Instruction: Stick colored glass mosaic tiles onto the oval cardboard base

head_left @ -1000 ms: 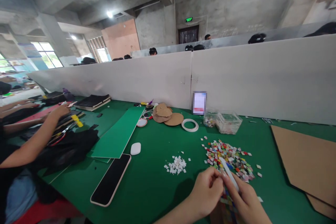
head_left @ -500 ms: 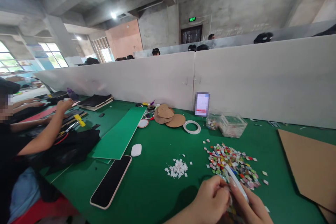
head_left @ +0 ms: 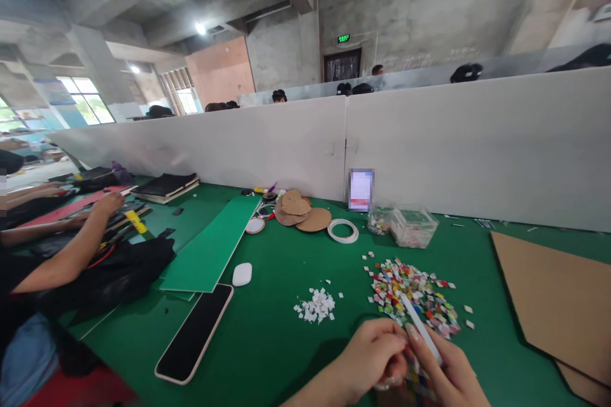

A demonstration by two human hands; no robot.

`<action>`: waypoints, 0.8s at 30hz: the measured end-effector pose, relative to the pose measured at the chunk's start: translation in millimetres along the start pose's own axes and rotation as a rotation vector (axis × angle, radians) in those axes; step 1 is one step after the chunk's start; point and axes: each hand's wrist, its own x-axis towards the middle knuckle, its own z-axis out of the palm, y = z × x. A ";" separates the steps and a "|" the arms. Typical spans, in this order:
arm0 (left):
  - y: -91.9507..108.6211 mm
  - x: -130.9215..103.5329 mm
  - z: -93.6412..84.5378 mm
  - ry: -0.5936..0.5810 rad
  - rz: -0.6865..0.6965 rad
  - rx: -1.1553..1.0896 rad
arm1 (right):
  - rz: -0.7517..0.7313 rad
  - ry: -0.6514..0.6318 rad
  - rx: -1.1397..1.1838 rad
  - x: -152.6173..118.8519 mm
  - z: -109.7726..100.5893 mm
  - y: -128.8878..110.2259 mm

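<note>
My left hand (head_left: 375, 353) is closed, its fingers curled in a pinch against the fingers of my right hand. Whatever sits in that pinch is hidden. My right hand (head_left: 449, 365) grips a slim white stick-like tool (head_left: 420, 325), which slants up and away to the left; its exact kind does not show. Beneath both hands lies a piece covered in coloured squares (head_left: 417, 388), mostly blocked by the fingers. Just beyond them spreads a pile of colourful mosaic tiles (head_left: 398, 280). A smaller heap of white tile chips (head_left: 316, 306) lies to the left.
A phone (head_left: 195, 334), a white case (head_left: 242, 274) and green boards (head_left: 210, 248) lie left. Behind are cardboard discs (head_left: 314, 220), white rings (head_left: 342, 231), a clear box (head_left: 414, 227) and a lit screen (head_left: 361, 191). Cardboard (head_left: 558, 299) lies right. A co-worker's arm (head_left: 71, 254) reaches in at left.
The whole view has shifted slightly, so things sit a little further left. My hands stay together over the patterned piece, more of which shows now. The white tool remains in my right hand.
</note>
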 end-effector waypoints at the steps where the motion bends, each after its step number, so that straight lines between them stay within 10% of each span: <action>1: 0.6 -0.2 -0.4 -0.004 -0.012 0.005 | -0.025 -0.022 -0.015 0.3 -0.7 -1.8; 13: 1.0 -0.5 3.1 0.104 0.065 0.143 | -0.014 -0.012 -0.066 -2.2 2.0 5.4; 24: 8.1 -3.5 -5.2 -0.038 0.070 0.176 | 0.115 0.137 0.109 -5.2 7.9 -3.1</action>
